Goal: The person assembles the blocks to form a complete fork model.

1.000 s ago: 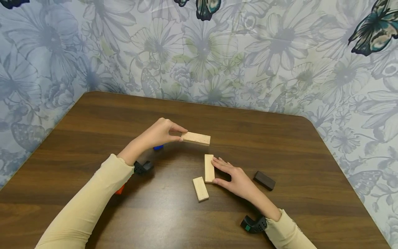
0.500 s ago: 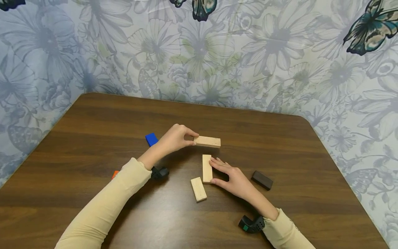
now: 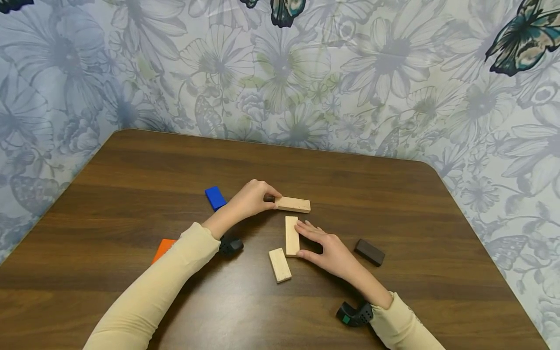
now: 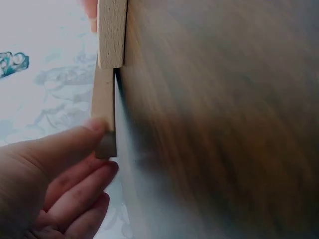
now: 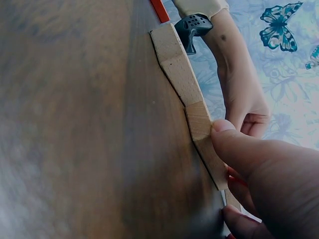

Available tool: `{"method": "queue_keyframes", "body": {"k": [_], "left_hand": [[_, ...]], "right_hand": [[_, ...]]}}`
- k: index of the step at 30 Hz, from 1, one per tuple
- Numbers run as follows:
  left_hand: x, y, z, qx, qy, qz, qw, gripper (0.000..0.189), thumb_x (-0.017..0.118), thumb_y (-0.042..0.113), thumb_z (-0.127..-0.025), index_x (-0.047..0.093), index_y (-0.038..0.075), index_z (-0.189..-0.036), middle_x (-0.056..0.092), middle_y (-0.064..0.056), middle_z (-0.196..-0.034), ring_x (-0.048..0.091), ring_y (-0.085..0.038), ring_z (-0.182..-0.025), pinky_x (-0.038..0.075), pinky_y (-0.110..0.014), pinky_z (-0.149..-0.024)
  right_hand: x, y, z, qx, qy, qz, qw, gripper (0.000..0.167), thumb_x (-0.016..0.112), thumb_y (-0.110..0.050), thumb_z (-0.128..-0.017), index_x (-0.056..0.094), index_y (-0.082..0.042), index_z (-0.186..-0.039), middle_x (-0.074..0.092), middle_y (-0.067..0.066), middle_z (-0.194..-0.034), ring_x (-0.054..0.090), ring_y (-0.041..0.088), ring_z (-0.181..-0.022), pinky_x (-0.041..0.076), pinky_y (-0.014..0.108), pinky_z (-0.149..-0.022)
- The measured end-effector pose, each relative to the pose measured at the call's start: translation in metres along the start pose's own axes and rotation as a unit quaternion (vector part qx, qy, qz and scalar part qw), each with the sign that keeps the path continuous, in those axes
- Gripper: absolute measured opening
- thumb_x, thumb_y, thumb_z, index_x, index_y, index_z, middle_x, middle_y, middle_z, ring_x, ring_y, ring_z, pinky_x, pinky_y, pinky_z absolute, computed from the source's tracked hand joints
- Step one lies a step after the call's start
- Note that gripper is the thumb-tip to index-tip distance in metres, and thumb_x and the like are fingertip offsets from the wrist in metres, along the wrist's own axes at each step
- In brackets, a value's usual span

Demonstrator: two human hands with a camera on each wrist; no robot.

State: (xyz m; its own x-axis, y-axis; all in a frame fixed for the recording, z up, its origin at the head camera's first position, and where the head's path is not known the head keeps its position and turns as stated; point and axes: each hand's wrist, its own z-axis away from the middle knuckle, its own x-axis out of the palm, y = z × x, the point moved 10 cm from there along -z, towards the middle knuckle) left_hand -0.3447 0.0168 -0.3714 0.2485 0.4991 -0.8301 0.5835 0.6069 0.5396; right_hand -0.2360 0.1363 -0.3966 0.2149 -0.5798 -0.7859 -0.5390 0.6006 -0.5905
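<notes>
The left hand (image 3: 251,198) pinches the left end of the crosswise block (image 3: 294,204), just beyond the lengthwise block (image 3: 291,236), 2 long axes nearly perpendicular, while the right hand (image 3: 329,250), fingers loosely extended, touches the lengthwise block's right side.

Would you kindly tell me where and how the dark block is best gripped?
The dark block is probably best pinched across its long sides at mid-length, from above, by the nearer right hand: it is oblong, lies flat, and nothing touches it.
</notes>
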Motion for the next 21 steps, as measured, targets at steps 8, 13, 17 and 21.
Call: {"method": "queue_keyframes", "body": {"k": [8, 13, 17, 21], "left_hand": [[0.0064, 0.0018, 0.0013, 0.005, -0.02, -0.039, 0.999, 0.027, 0.074, 0.012, -0.082, 0.071, 0.003, -0.107, 0.068, -0.008, -0.103, 0.062, -0.023, -0.097, 0.048, -0.034, -0.084], [0.0068, 0.0028, 0.0018, 0.011, -0.022, -0.048, 0.9986, 0.027, 0.074, 0.013, -0.082, 0.071, 0.004, -0.107, 0.068, -0.008, -0.104, 0.061, -0.024, -0.099, 0.047, -0.035, -0.086], [0.0074, 0.0024, 0.0031, 0.015, -0.022, -0.049, 0.9984, 0.027, 0.074, 0.014, -0.082, 0.072, 0.005, -0.107, 0.068, -0.008, -0.103, 0.062, -0.023, -0.099, 0.048, -0.035, -0.086], [0.0073, 0.0022, 0.0052, 0.012, -0.023, -0.044, 0.9987, 0.027, 0.074, 0.015, -0.082, 0.072, 0.005, -0.107, 0.068, -0.008, -0.104, 0.062, -0.023, -0.099, 0.048, -0.035, -0.086]], "right_hand": [[-0.0002, 0.0021, 0.0, 0.008, 0.0, 0.003, 1.0, 0.06, 0.069, -0.031, -0.085, 0.048, -0.012, -0.139, 0.04, 0.0, -0.142, 0.032, 0.022, -0.132, 0.03, 0.045, -0.103], [-0.0001, 0.0023, -0.0001, 0.006, 0.0, 0.005, 1.0, 0.06, 0.069, -0.031, -0.085, 0.048, -0.012, -0.139, 0.04, 0.0, -0.142, 0.032, 0.023, -0.132, 0.031, 0.045, -0.102], [-0.0007, 0.0019, -0.0005, 0.002, 0.003, 0.012, 0.9999, 0.06, 0.069, -0.031, -0.085, 0.049, -0.012, -0.138, 0.041, 0.0, -0.142, 0.033, 0.022, -0.132, 0.032, 0.044, -0.102], [-0.002, 0.0012, -0.0017, 0.001, 0.007, 0.015, 0.9999, 0.06, 0.069, -0.032, -0.085, 0.05, -0.011, -0.137, 0.042, 0.001, -0.141, 0.035, 0.022, -0.131, 0.033, 0.044, -0.101]]}}
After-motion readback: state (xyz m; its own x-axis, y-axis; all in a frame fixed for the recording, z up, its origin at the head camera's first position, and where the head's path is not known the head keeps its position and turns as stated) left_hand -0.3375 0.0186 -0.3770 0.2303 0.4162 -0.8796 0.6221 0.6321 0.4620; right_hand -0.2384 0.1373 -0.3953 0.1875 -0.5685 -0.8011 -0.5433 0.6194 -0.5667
